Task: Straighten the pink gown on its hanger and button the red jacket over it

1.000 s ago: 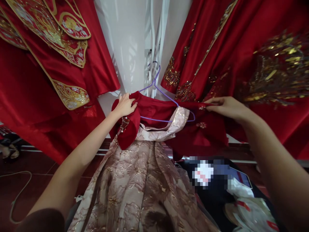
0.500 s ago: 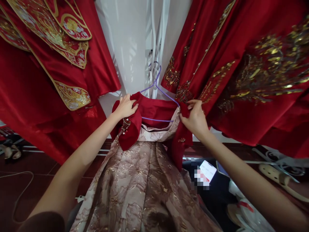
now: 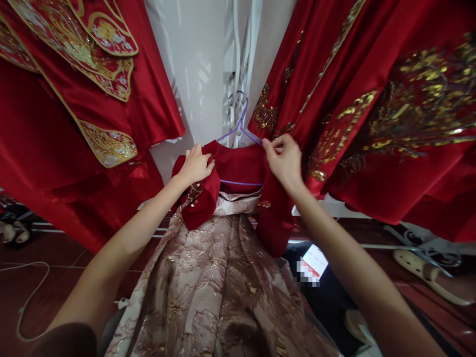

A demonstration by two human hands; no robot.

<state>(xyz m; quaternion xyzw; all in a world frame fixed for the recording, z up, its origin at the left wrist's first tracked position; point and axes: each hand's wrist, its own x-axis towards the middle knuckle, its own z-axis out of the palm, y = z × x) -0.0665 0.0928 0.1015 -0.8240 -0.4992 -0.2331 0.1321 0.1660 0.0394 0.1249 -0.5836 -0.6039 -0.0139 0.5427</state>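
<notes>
A dark red velvet jacket point(image 3: 234, 166) hangs on a purple wire hanger point(image 3: 240, 126) over a pink-gold brocade skirt point(image 3: 219, 282). My left hand point(image 3: 195, 166) is closed on the jacket's left shoulder, just above a beaded clasp point(image 3: 192, 192). At the right shoulder, my right hand point(image 3: 284, 161) pinches the red cloth near the hanger's wire. The hanger's hook sits on a white rack point(image 3: 240, 59) at the wall.
Red robes with gold embroidery hang at the left point(image 3: 74, 99) and right point(image 3: 372, 109), close to both arms. A white card point(image 3: 314, 260) and dark items lie on the floor at lower right, beside a slipper point(image 3: 420, 272). A white cable point(image 3: 26, 302) loops at lower left.
My right hand has come in from the far right, drawing the jacket's right side over the hanger's shoulder, and now sits higher by the wire. The left hand has kept its hold.
</notes>
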